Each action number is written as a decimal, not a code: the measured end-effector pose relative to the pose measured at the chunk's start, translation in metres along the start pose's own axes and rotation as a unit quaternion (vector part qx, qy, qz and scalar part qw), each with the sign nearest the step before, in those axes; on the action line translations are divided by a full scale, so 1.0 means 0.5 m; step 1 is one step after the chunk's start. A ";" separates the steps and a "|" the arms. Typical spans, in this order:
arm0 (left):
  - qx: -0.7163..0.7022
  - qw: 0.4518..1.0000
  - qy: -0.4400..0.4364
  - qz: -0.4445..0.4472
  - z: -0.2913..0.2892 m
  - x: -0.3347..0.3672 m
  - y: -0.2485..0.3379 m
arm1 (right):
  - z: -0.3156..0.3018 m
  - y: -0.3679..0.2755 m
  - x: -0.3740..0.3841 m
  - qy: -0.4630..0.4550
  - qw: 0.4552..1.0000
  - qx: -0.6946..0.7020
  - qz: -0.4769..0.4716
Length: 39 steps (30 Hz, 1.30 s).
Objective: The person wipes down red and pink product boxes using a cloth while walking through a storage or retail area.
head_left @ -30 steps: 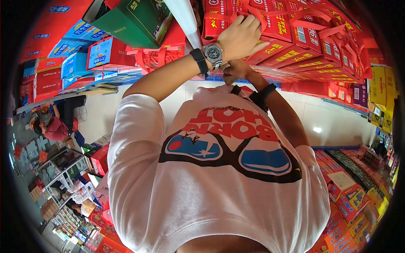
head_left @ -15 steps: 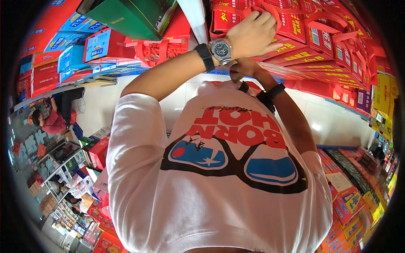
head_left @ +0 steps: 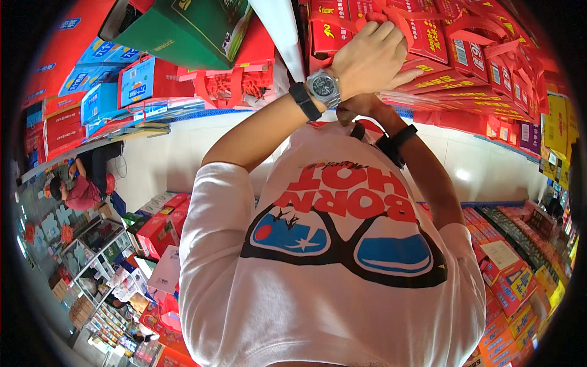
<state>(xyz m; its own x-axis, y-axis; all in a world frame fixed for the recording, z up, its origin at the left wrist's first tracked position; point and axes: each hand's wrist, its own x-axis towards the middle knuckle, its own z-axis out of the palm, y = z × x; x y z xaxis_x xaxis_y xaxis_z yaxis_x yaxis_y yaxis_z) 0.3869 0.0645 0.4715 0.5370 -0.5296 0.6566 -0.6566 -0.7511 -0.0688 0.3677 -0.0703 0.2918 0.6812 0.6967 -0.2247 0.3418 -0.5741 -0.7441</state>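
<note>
1. Pole is standing just left of the red boxes, close to the left forearm; holding the watch off it would be sensible.
2. The right hand is sitting on the near side of the left wrist, in front of the shirt; keeping the two wrists from tangling would probably help.
3. The left hand is resting over the near left part of the red boxes, fingers bent and thumb spreading right, beside a red strap. Hooking all four fingers well under that band, clear of neighbouring loops, seems the surest grip.
4. Hidden parts, from the left: the green box is running out of view at the far edge.
5. Shade and the left wrist are covering much of the right hand; whether it is holding anything, I cannot tell.
6. The left palm is facing away, so whether the fingers are closing on the strap, I cannot tell.
7. The red boxes are continuing past the far edge, overlapping too closely for counting.
</note>
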 end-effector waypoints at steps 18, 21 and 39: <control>-0.047 0.998 -0.032 -0.035 -0.051 0.081 -0.006 | 0.018 0.078 0.066 0.061 0.994 -0.044 -0.075; -0.043 0.998 -0.019 -0.037 -0.054 0.070 -0.017 | 0.025 0.029 0.049 0.024 0.998 -0.053 -0.034; -0.053 0.993 -0.053 -0.094 -0.116 0.080 0.033 | 0.015 0.025 -0.156 0.016 0.998 -0.045 -0.033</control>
<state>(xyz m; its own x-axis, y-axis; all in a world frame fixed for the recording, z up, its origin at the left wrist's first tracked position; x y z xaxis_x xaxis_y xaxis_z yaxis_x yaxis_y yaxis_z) 0.3669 0.0540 0.5402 0.7038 -0.4273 0.5676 -0.5888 -0.7979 0.1293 0.3141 -0.1287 0.2953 0.6750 0.7212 -0.1557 0.4420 -0.5642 -0.6973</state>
